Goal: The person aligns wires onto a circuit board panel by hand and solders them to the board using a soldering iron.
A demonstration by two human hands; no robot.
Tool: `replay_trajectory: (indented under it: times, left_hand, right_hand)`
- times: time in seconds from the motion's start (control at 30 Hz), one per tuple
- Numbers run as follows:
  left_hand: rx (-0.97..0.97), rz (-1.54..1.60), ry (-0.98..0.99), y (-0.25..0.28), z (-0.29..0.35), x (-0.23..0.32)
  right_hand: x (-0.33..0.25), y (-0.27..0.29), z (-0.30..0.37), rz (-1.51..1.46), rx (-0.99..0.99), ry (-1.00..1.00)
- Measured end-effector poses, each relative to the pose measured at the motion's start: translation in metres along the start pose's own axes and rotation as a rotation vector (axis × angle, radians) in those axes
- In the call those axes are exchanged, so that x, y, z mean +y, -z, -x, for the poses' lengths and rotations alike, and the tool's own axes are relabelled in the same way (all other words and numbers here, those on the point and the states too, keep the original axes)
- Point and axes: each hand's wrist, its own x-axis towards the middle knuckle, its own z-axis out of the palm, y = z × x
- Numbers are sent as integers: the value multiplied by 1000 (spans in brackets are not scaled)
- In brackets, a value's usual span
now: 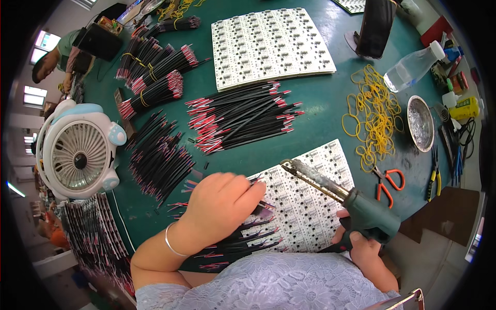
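Closest of all is a pale lacy top (294, 281), bumpy with flower shapes, at the bottom of the frame. Just above it I see a flat white board (299, 222), a little below the middle, with rows of tiny black parts. It lies on the smooth green bench (315, 116), and its top edge climbs to the right.

A dark green soldering gun (372, 214) is over the board's right side. Its long metal rod looks rough and gray. The rod slants up from the lower right, and its tip points to the upper left. The right hand (364, 250) has its grip wrapped round the handle.

The left hand (219, 209), with a shiny round bracelet (171, 240) on its wrist, is over the board's left edge. Its grip is curled, near thin black wires (258, 235) with colored ends; I can't tell whether it pinches one. Those wires stretch left to right, partly over the board. Yellow rubber bands (377, 121) make a loopy tangle at the right.
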Motion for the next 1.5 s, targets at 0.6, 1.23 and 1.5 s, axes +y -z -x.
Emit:
replay_trajectory:
  times: [0.6, 1.23, 1.5]
  left_hand:
    - [20, -70, 100, -29, 16, 11]
    - [-72, -136, 78, -26, 10, 15]
    - [-122, -178, 82, -22, 5, 17]
  right_hand:
    - [11, 17, 8, 670, -246, 197]
    - [-4, 2, 4, 658, -195, 169]
    - [-6, 5, 4, 562, -209, 106]
